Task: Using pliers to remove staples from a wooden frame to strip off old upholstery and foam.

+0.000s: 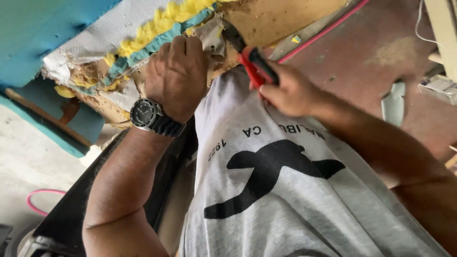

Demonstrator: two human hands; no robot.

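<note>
My left hand (pixel 178 71), with a black wristwatch (pixel 148 115) on the wrist, grips a torn flap of pale fabric (pixel 212 38) on the edge of a worn piece of furniture. My right hand (pixel 288 90) is closed around pliers with red and black handles (pixel 254 64). The dark jaws of the pliers (pixel 232 34) bite at the fabric on the brown board. Yellow foam (pixel 159 21) and teal upholstery (pixel 33 33) show along the torn edge. My grey shirt with a black print (pixel 276 181) fills the lower middle.
A red cord (pixel 328 29) runs across the reddish floor at upper right. A pale scrap (pixel 394 102) lies on that floor. A pink cord loop (pixel 40 192) lies on the concrete at lower left. A white box (pixel 440 88) sits at the right edge.
</note>
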